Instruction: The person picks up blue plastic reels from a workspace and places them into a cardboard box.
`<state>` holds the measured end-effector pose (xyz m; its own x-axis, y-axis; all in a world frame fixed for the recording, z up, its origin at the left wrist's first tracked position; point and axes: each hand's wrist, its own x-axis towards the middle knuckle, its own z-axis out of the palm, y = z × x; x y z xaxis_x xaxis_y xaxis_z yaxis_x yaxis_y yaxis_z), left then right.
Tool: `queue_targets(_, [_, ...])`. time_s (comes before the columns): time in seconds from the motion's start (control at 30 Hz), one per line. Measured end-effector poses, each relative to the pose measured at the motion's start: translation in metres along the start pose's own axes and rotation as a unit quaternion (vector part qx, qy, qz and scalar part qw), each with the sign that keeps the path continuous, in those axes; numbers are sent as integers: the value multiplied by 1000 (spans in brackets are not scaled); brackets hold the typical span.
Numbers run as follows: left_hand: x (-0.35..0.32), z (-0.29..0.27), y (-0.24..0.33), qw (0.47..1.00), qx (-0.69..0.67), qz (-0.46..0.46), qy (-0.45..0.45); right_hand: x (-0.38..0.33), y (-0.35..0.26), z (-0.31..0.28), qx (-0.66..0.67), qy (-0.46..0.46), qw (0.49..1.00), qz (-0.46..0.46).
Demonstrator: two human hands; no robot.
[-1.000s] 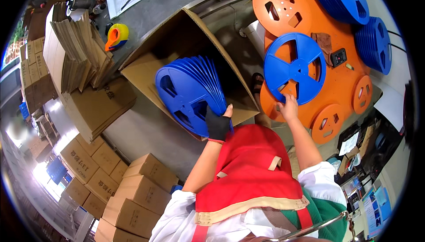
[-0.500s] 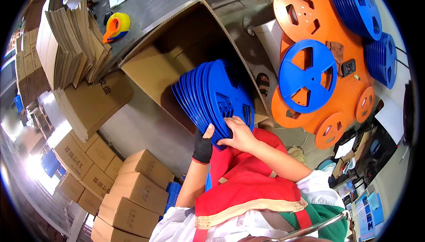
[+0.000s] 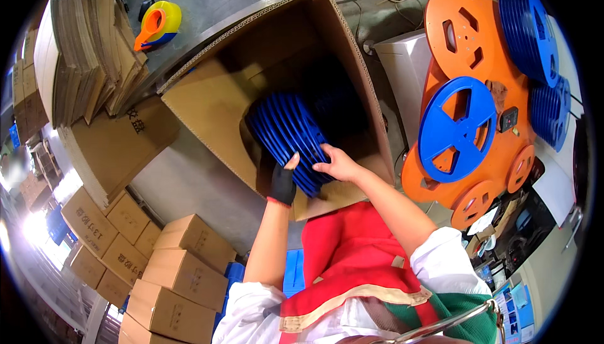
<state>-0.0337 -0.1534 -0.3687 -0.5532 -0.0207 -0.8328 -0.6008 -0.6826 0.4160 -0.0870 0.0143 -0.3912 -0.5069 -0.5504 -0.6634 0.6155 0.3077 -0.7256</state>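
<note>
The gloved left hand (image 3: 284,183) and bare right hand (image 3: 340,165), both partly curled, grip the near part of a stack of blue reels (image 3: 277,125), tilted inside an open cardboard box (image 3: 204,100) mid-frame. Another blue reel (image 3: 466,129) overlaps orange discs at right; a yellow tape roll (image 3: 171,22) sits upper left.

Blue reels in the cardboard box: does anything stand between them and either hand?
Nothing visible but the black glove on the left hand; its bare thumb and the right hand touch the blue reels directly.
</note>
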Motion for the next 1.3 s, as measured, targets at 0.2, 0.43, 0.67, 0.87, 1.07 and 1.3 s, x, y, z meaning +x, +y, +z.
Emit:
queue_targets(0.2, [121,-45,-56,948,303,-6,99,38,30,-17,-29,146,987,65])
queue_targets(0.43, [155,-71,-66,855,480,106,165,-61,25,-25,-132,232,958,-105])
queue_targets(0.67, [108,-50,-32,814,547,159,112,-184,54,-121,-371,512,775,-33])
queue_targets(0.87, [67,-17,-43,826,549,53,113,-212,70,-153,-444,469,761,-62])
queue_targets(1.07, [-6,93,-54,957,287,4,-28,-268,-46,-143,9,554,812,-185])
queue_targets(1.3, [-101,277,-7,958,-20,-77,-275,-326,-117,-219,652,388,616,-213])
